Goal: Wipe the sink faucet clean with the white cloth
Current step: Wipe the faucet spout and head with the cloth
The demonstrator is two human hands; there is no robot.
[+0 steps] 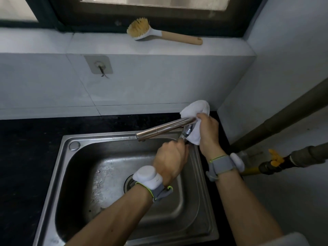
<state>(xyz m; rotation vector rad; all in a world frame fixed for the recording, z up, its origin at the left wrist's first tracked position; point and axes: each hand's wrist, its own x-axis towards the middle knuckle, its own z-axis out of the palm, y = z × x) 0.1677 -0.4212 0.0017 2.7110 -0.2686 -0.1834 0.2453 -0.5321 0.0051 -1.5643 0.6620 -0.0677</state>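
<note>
Right hand [207,132] gripped white cloth [195,110], bunched against faucet [159,129] body at sink [58,167] back right corner. Left hand [171,160] curled round faucet base. Spout pointed left over basin.

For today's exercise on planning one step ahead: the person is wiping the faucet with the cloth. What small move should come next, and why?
Probably slide the cloth leftward along the spout toward its tip. The right hand holds the cloth bunched at the faucet's right end, the left hand seems to steady the handle below, and the rest of the spout over the sink lies bare, not under the cloth.
</note>
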